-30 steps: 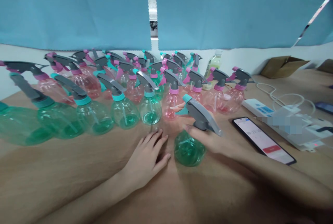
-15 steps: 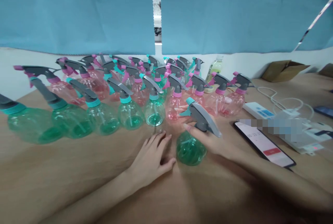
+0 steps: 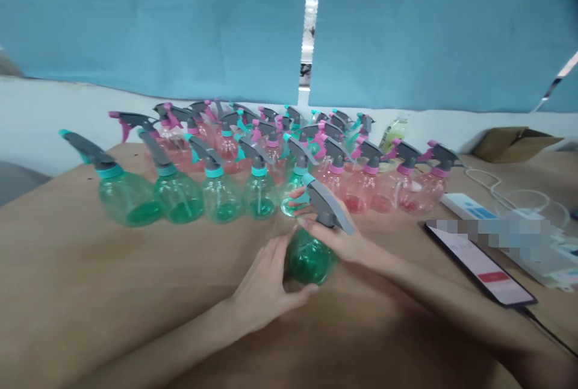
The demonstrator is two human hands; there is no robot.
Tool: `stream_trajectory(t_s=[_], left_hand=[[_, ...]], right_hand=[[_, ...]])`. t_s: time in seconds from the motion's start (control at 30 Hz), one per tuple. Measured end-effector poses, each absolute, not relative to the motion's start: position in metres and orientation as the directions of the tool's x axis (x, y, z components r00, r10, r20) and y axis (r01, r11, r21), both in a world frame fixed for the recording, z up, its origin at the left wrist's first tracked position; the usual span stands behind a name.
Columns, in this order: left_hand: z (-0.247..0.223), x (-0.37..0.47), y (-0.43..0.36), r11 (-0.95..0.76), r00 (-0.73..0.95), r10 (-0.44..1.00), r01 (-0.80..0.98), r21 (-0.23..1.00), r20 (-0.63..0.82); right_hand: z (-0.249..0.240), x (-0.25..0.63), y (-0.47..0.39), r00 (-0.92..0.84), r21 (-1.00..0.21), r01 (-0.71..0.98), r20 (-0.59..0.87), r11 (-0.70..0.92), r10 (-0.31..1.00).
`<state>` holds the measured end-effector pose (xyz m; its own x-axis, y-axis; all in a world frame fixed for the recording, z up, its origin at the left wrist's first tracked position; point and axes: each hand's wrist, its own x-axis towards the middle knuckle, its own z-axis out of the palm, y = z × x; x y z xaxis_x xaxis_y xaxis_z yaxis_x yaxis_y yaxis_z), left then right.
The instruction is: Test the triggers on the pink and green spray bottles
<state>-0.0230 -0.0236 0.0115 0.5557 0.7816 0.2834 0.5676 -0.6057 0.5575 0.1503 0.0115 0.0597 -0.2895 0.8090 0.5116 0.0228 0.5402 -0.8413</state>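
A green spray bottle with a grey and turquoise trigger head stands near the middle of the wooden table, tilted slightly. My right hand is closed around its neck, just under the trigger head; some fingers are hidden behind it. From the left, my left hand cups the bottle's round body, with the thumb along the front near the base and the fingertips at its far left side. Behind, a row of green spray bottles stands to the left, and pink spray bottles stand to the right.
More spray bottles crowd towards the wall. At the right lie a phone with a lit screen, a white power strip and white cables. A brown cardboard box and a drink bottle stand at the back.
My left hand has moved from resting on the table to around the bottle's body. The view has turned left, so the rows appear shifted right. My right hand keeps its hold.
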Motion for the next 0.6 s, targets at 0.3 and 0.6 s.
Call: stream_trajectory(t_s=[0.3,0.6], left_hand=[[0.025,-0.104,-0.058,-0.401,0.252,0.913,0.71,0.579,0.322],[0.035,-0.197,-0.084,-0.26,0.029,0.912,0.812,0.523,0.409]], right_hand=[[0.069,0.039,0.008,-0.49,-0.822,-0.081,0.525,0.563,0.696],[0.087,-0.057,0.009,-0.667,-0.756,0.071,0.449,0.651,0.594]])
